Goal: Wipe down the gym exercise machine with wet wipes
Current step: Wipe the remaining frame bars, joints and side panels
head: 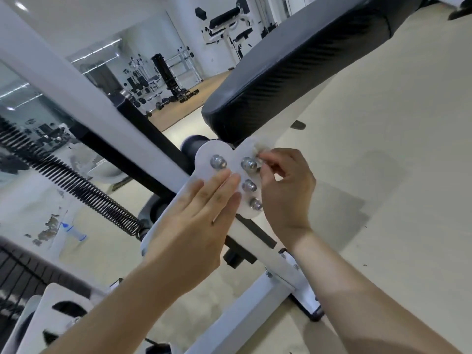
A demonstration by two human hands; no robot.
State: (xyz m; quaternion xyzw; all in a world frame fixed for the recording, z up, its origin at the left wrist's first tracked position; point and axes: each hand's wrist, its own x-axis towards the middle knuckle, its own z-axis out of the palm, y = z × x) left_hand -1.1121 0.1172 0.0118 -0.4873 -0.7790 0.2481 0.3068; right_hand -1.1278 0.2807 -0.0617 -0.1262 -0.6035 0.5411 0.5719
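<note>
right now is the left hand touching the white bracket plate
Touching. The head view shows the left hand lying flat on the white bracket plate, its straight fingers resting directly on the surface.

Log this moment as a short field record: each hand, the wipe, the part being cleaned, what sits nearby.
left hand: flat, fingers straight, resting on the bracket plate
right hand: pinches the wet wipe
wet wipe: blurred, at the plate's upper right edge
bracket plate: white, four dome nuts
seat pad: black, just above the plate
coil spring: black, to the left
</note>
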